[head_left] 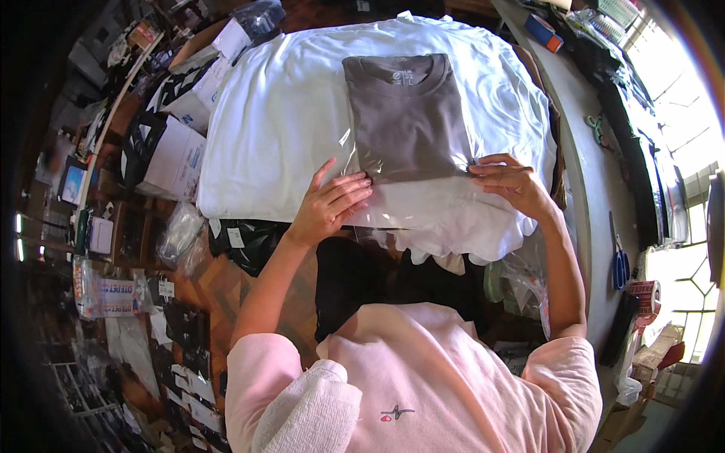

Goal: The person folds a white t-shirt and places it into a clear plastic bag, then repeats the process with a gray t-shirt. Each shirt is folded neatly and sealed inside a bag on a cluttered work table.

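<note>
A folded grey-brown T-shirt (408,121) lies inside a clear plastic bag (423,202) on a table draped with white cloth (279,121). The collar points away from me. At the bag's near left corner, my left hand (332,202) rests with its fingers stretched out over the plastic and the thumb apart. My right hand (517,183) pinches the bag at the shirt's near right corner, thumb and fingers together. The bag's loose, see-through end hangs toward me over the white cloth's edge.
Cardboard boxes (175,155) stand left of the table. A grey counter (600,192) runs along the right, bearing green-handled scissors (598,130), blue-handled scissors (620,268) and a tape roll (646,296). Black plastic packages (260,245) sit below the table's near left edge.
</note>
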### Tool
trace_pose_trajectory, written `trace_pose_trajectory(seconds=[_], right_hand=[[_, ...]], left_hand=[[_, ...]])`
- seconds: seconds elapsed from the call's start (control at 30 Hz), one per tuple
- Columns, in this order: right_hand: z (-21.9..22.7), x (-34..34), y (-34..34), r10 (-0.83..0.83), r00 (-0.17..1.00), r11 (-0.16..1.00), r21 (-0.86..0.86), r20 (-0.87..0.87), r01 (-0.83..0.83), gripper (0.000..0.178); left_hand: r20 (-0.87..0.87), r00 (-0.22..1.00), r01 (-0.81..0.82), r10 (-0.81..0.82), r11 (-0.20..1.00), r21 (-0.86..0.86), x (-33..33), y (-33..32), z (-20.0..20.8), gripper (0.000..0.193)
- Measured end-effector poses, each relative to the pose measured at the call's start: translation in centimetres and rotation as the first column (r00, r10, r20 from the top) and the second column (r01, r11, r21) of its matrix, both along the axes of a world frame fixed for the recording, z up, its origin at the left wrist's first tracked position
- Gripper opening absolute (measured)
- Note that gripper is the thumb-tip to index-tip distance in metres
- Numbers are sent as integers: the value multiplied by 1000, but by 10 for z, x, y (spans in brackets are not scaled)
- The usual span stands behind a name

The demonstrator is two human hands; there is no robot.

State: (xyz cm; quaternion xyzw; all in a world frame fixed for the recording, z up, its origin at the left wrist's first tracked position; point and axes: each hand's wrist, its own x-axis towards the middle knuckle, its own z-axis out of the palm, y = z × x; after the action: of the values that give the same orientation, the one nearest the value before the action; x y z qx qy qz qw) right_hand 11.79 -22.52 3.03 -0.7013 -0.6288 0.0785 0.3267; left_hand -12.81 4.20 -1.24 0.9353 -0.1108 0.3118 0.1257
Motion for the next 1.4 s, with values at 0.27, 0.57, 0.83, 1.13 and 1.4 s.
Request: trace_pose_trajectory(seconds=[0.27, 0.57, 0.83, 1.13, 1.4], right_hand=[[1, -5, -12, 23, 979, 984, 176, -205, 14, 32], [-8, -20, -8, -317, 764, 902, 69, -562, 425, 8], [-15, -25, -3, -414, 715, 818, 115, -563, 564, 17], [-22, -27, -2, -431, 718, 789, 157, -547, 594, 21], [-24, -26, -16, -319, 721, 769, 277, -615, 577, 14]], left_hand=[[152, 987, 2, 56, 933, -361, -14, -16, -6, 26], [-48, 972, -181, 232, 594, -784, -20, -38, -7, 12], [160, 939, -91, 305, 667, -739, -14, -51, -5, 4], [80, 932, -154, 354, 583, -798, -12, -62, -8, 4], [404, 893, 37, 195, 865, -500, -3, -54, -3, 4]])
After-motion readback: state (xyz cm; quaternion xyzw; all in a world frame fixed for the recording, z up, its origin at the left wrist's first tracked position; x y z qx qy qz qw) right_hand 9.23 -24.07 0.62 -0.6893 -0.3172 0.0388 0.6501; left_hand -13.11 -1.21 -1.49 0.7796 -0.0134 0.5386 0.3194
